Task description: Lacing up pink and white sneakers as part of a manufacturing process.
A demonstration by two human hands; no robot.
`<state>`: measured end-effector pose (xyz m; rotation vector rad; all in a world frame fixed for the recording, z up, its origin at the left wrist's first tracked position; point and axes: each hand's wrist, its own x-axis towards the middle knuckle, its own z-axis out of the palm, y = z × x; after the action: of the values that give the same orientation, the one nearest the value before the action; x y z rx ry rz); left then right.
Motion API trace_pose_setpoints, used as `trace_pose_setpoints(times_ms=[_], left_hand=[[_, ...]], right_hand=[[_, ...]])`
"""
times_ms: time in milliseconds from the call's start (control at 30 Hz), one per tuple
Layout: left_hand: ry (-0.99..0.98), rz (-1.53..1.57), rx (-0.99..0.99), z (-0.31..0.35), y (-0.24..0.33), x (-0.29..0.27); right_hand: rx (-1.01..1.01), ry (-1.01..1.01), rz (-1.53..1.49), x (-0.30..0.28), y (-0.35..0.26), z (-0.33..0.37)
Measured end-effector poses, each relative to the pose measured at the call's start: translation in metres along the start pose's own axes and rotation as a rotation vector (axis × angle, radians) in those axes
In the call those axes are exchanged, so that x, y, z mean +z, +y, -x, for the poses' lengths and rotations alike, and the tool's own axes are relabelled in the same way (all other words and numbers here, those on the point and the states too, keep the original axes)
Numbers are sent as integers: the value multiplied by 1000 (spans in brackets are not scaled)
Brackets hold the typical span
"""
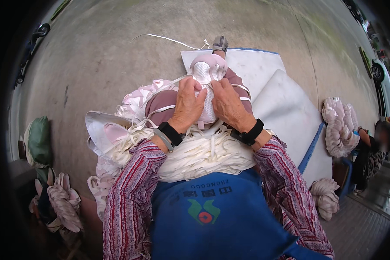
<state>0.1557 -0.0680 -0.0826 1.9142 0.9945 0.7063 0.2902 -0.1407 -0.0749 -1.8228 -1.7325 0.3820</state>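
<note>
A pink and white shoe upper (pixel 210 63) with a mesh tongue lies over my lap, its rounded toe pointing away from me. My left hand (pixel 187 100) is closed in a pinch at its left eyelet edge, on a white shoelace (pixel 174 82) that trails off to the left. Opposite it, my right hand (pixel 230 105) pinches the shoelace close to the right eyelet edge. The fingertips nearly meet over the tongue, partly hiding the lace between them. A thick heap of cream-white shoelaces (pixel 208 154) covers my lap, on top of a blue apron (pixel 216 216).
More pink and white uppers (pixel 145 95) pile up by my left leg. A white sheet (pixel 286 104) lies under my right side. Bundled pale uppers (pixel 339 125) sit farther right, near another person (pixel 372 151). A green sack (pixel 40 141) stands at left; a loose lace (pixel 169 40) lies ahead.
</note>
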Motion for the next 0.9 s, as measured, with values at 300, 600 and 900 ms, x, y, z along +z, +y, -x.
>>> trace_pose_setpoints(times_ms=[300, 600, 900], left_hand=[[37, -75, 180, -2, -12, 2], [-53, -21, 135, -11, -5, -12], [-106, 18, 5, -3, -20, -27]], right_hand=[[-72, -14, -99, -7, 7, -6], [-60, -11, 44, -25, -16, -2], [-385, -41, 308, -6, -22, -31]])
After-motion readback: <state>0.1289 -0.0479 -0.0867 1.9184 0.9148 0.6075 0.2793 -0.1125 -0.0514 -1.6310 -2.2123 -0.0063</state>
